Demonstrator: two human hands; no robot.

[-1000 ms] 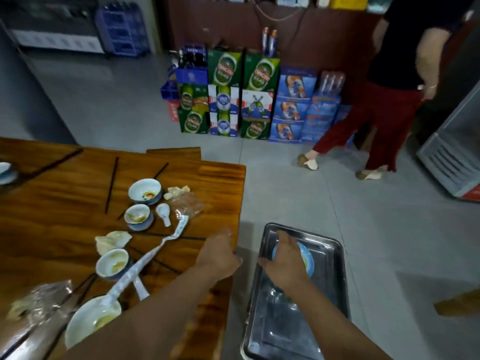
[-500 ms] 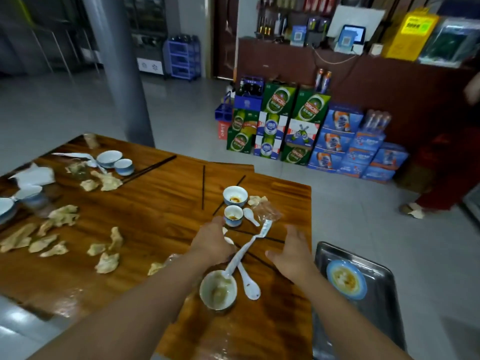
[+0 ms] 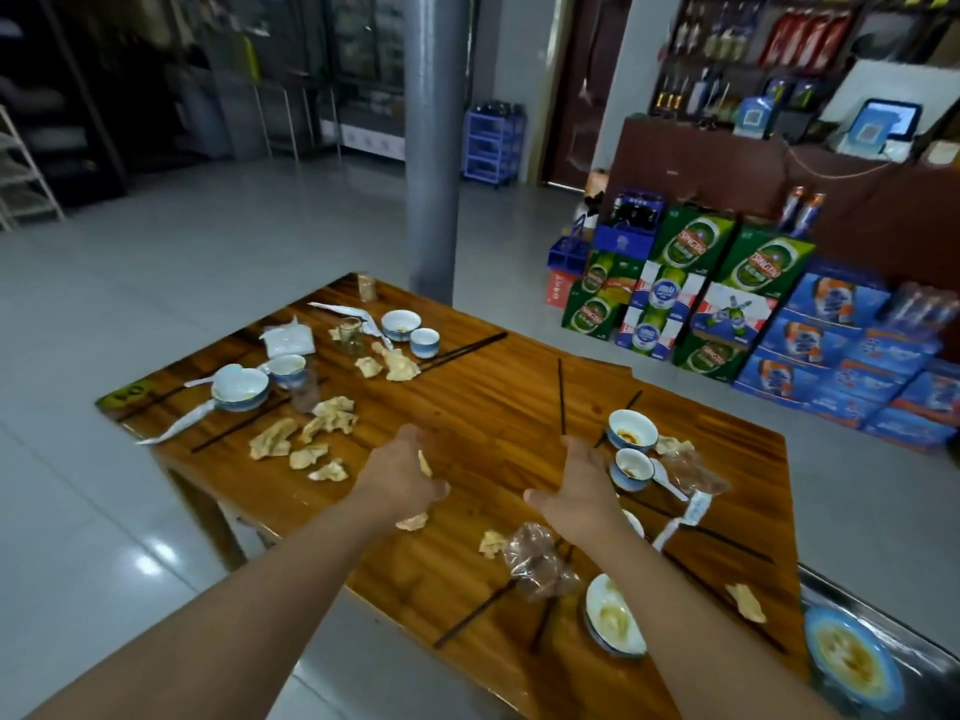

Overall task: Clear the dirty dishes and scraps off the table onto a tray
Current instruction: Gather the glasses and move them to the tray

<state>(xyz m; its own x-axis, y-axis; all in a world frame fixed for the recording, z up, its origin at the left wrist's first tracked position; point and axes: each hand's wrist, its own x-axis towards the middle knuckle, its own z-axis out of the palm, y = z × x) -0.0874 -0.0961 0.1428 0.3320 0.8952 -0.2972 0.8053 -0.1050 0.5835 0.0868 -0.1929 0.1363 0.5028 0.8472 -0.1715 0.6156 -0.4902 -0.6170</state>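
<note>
The wooden table carries dirty bowls and pale crumpled napkin scraps. My left hand hovers over the table's middle, its fingers curled round one pale scrap; another scrap lies just below it. With its fingers spread and nothing in it, my right hand is over the table beside a small blue-rimmed bowl. A second bowl stands behind that one. A larger bowl sits near the front edge. The metal tray at lower right holds a blue plate.
Black chopsticks lie scattered across the wood, with clear plastic wrappers and a white spoon. More bowls and a glass stand at the far left end. A grey pillar rises behind the table; beer cartons are stacked at right.
My right hand left the blue plate on the tray and came back over the table. Both hands moved toward the table's middle, and the view swung left and up.
</note>
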